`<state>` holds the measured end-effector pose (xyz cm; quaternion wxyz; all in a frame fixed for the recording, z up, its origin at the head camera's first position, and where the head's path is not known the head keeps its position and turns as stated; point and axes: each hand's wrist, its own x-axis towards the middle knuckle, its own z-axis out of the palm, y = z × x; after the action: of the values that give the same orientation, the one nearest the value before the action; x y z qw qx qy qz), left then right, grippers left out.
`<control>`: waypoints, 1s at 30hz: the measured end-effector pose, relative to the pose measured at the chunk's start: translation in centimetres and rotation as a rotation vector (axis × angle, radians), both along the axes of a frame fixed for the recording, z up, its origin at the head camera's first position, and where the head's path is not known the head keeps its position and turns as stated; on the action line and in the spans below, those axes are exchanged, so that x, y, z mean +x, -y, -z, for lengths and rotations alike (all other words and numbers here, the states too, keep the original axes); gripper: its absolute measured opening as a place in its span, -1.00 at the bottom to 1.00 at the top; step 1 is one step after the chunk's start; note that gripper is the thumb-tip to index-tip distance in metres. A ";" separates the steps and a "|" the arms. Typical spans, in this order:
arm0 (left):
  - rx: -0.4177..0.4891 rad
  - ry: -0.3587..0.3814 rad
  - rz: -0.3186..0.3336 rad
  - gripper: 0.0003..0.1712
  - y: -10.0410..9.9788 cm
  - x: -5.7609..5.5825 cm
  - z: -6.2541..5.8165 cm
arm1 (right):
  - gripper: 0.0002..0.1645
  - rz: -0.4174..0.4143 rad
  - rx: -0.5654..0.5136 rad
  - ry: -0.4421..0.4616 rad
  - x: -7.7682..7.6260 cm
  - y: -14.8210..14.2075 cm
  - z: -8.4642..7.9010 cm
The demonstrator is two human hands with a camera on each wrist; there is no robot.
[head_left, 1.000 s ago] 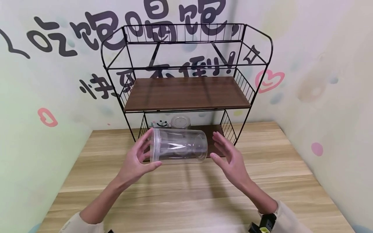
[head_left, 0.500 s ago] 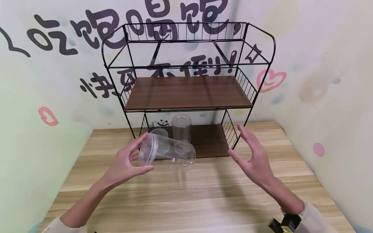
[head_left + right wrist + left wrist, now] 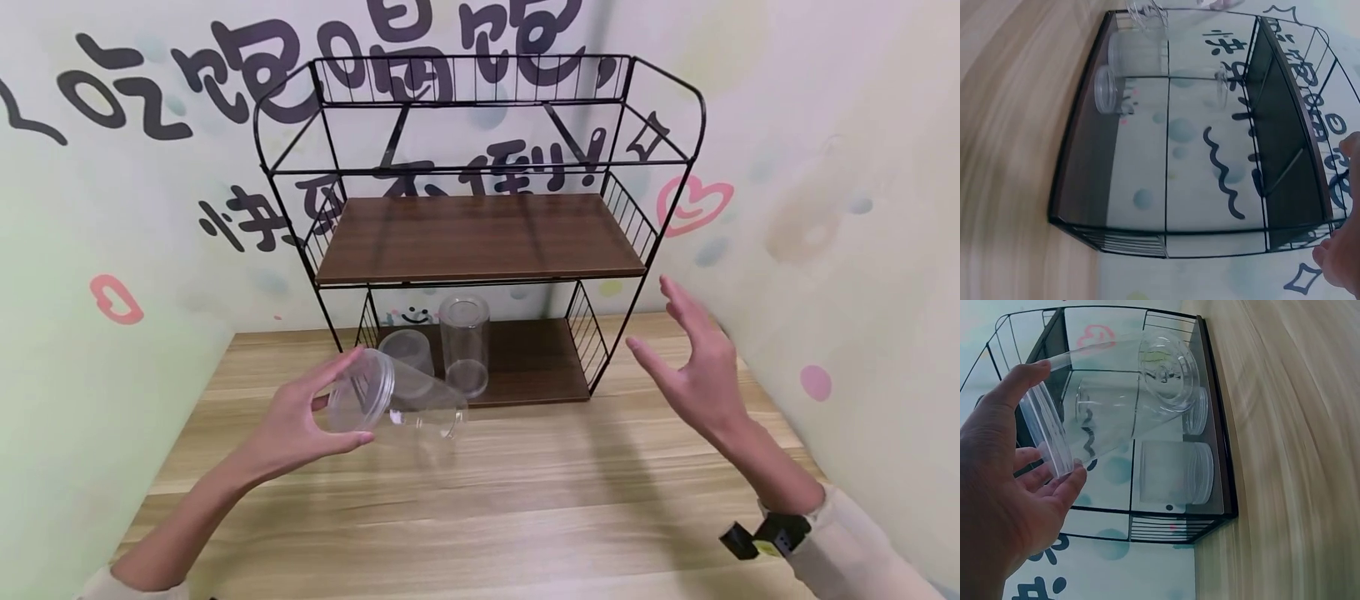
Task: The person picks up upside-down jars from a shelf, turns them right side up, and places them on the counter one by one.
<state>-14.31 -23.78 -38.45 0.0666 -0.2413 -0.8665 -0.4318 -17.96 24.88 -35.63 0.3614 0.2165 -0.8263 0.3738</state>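
My left hand [image 3: 288, 429] grips a clear plastic jar [image 3: 427, 408] at its ribbed lid end, thumb on one side and fingers on the other. The jar is tilted on its side above the table, its base pointing right and away. In the left wrist view, the jar's round base [image 3: 1169, 372] overlaps the jars behind it. On the lower shelf stand a tall clear jar [image 3: 465, 346] and a shorter one [image 3: 408, 346] to its left, partly hidden by the held jar. My right hand [image 3: 701, 375] is raised beside the rack's right front post, holding nothing, thumb and fingers spread.
A black wire rack with a dark brown upper shelf [image 3: 487, 237] and lower shelf [image 3: 536, 358] stands on the wood-grain table [image 3: 480, 508] against the wall. Its thin posts [image 3: 645, 292] and side grilles frame the jars. A black device [image 3: 780, 533] sits on the right wrist.
My left hand has moved left and slightly down with the jar, whose lid end now turns more toward me. My right hand has moved away to the right, and the shelf jars show more.
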 end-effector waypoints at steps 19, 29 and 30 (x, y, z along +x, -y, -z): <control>-0.273 -0.098 -0.005 0.20 2.2 -0.4 -0.8 | 0.11 -0.098 -0.151 0.296 -5.9 -0.9 -4.7; -0.382 -0.077 -0.022 0.19 3.7 -0.6 -1.7 | 0.14 -0.139 -0.151 0.361 -7.4 -0.2 -5.8; -0.394 -0.077 -0.026 0.18 3.8 -0.6 -1.9 | 0.14 -0.144 -0.154 0.366 -7.5 -0.1 -5.9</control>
<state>-14.90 -27.62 -36.55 0.0568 -0.2550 -0.9341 -0.2433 -25.50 25.01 -29.77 0.1932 0.1754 -0.8294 0.4939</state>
